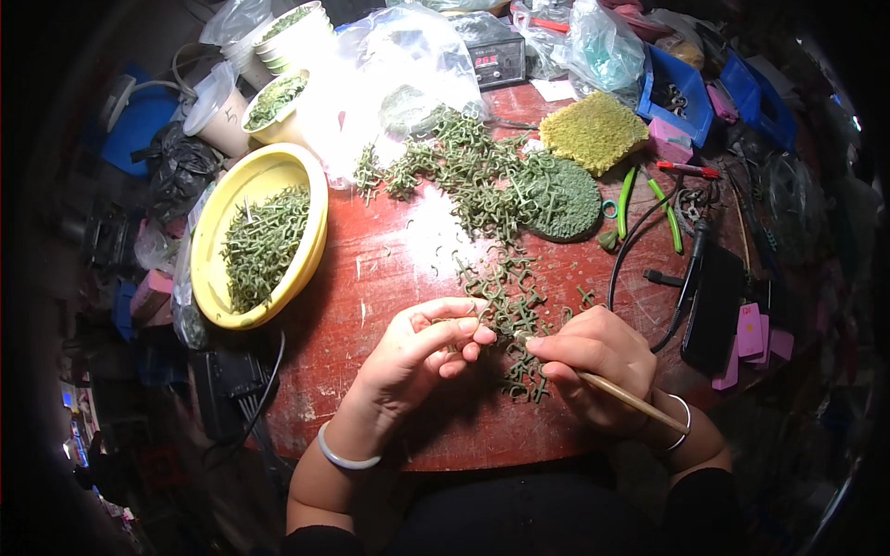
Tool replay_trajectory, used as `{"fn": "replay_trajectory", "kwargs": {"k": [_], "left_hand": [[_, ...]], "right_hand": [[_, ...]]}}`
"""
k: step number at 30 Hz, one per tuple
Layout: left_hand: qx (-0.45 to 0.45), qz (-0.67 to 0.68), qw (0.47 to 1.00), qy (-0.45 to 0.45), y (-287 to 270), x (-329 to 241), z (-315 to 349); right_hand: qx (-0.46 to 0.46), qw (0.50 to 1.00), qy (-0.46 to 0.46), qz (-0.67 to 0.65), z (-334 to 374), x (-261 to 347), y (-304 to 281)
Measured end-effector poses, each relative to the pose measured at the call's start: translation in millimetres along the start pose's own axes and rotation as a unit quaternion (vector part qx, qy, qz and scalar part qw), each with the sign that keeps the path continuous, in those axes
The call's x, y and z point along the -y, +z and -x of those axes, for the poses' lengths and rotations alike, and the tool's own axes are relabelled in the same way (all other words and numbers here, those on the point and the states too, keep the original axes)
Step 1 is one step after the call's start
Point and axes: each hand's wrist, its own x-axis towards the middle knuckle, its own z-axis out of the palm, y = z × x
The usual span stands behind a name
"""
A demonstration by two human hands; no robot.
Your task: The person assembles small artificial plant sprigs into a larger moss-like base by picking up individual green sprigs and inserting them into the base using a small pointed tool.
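My left hand (408, 357) is closed in a pinch on a small, thin green curled piece (480, 315), mostly hidden by the fingertips. Between the fingers of my right hand (598, 357) is a slim tool with a wooden handle (640, 405). Its tip, too small to make out clearly, points toward the left fingertips. Loose green branched and curled pieces (519, 375) lie on the table between and under both hands. Farther back they run into a larger heap of the same pieces (473, 176).
A yellow bowl (319, 190) of green pieces stands left on the red table (362, 278). Behind are tubs (278, 97), a plastic bag (408, 56) and a digital display box (498, 63). A green round pad (561, 199), yellow sponge (593, 132), green-handled pliers (665, 213) and black phone (714, 306) lie right.
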Motion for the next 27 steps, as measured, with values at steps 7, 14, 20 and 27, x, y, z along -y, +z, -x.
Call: {"fn": "replay_trajectory", "kwargs": {"k": [7,14,20,27], "left_hand": [[0.021,0.007,1.000,0.000,-0.7,1.9,-1.2],[0.034,0.012,0.999,-0.002,-1.0,1.6,-0.6],[0.029,0.005,1.000,0.000,1.6,0.9,0.8],[0.017,-0.016,1.000,0.006,5.8,0.0,2.5]], "right_hand": [[-0.003,1.000,-0.020,-0.004,-0.3,-2.5,4.2],[0.003,0.999,-0.035,0.014,-1.1,-3.1,5.3],[0.004,0.999,-0.032,0.011,-1.7,-1.8,5.6],[0.010,0.999,-0.033,0.009,-1.8,-2.9,6.0]]}}
